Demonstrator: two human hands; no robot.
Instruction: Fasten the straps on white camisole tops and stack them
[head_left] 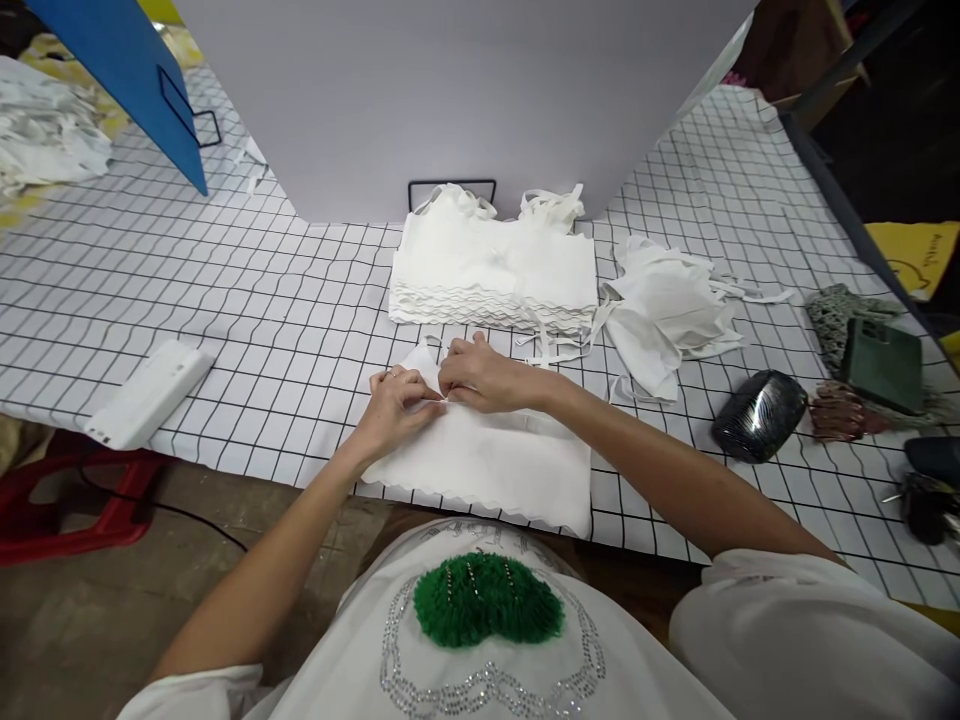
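The left hand [394, 403] and right hand [480, 377] meet at the upper left corner of the white fabric piece [495, 465], fingers pinched together on its folded edge. The piece lies flat at the near edge of the gridded bench [285, 330], just before the stack of white pieces [491, 270].

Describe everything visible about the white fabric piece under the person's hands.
The white fabric piece lies flat at the near edge of the checked table. It looks like thin, soft, non-woven cloth with a scalloped near edge. Its far left corner is lifted and folded, pinched between the left hand and right hand. A neat stack of similar pieces sits beyond it, apart.
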